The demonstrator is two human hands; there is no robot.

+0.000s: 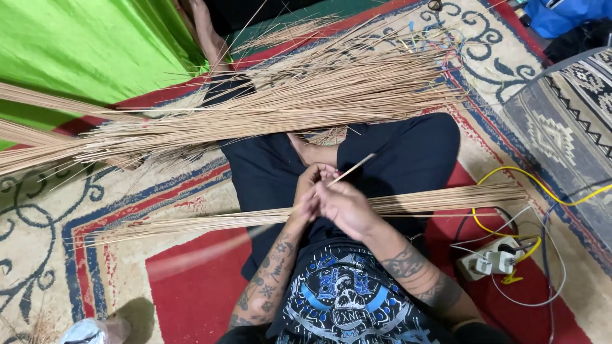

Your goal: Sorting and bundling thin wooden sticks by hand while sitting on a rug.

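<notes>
left hand [308, 191]: centre of frame, fingers curled, pinching a thin stick [349, 171] together with the right hand
right hand [344, 207]: just beside left hand, touching it, closed on same stick
thin stick: pale, tilted, tip pointing to upper right
stick bundle [446, 199]: lies across the lap, left to right, under both hands
big stick pile [306, 95]: upper half of frame, fanned out, loose
legs [408, 146]: crossed, dark trousers, bare foot [312, 151] above the hands
carpet [191, 280]: red, beige, blue scroll pattern
green cloth [76, 44]: upper left
power strip [491, 261]: lower right, white plugs, yellow cable [542, 185] looping above
forearms: tattooed, lower centre
</notes>
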